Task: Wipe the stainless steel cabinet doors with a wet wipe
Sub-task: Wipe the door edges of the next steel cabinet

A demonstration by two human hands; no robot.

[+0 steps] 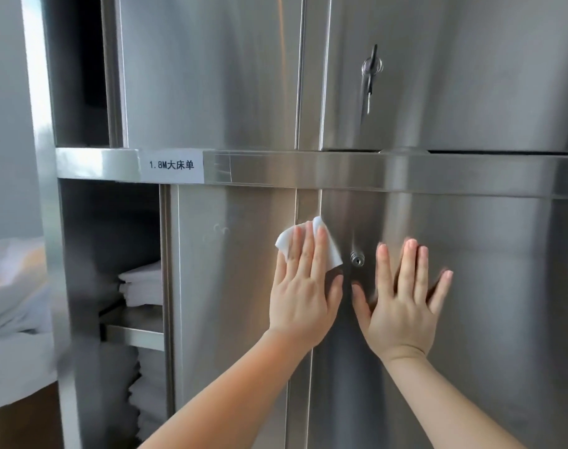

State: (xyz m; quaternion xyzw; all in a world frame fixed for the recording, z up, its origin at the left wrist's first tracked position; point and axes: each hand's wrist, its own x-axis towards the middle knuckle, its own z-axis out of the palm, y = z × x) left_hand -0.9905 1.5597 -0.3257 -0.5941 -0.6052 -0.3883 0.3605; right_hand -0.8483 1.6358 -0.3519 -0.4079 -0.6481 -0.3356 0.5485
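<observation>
The wiping is under way on the lower cabinet doors (243, 286). The left hand (303, 296) presses the wet wipe (331, 251) flat with straight fingers, just left of the keyhole (357, 259). The right hand (402, 306), flat and holding nothing, rests right of the keyhole. Next, I think, slide the wipe over more steel, keeping it pressed.
</observation>
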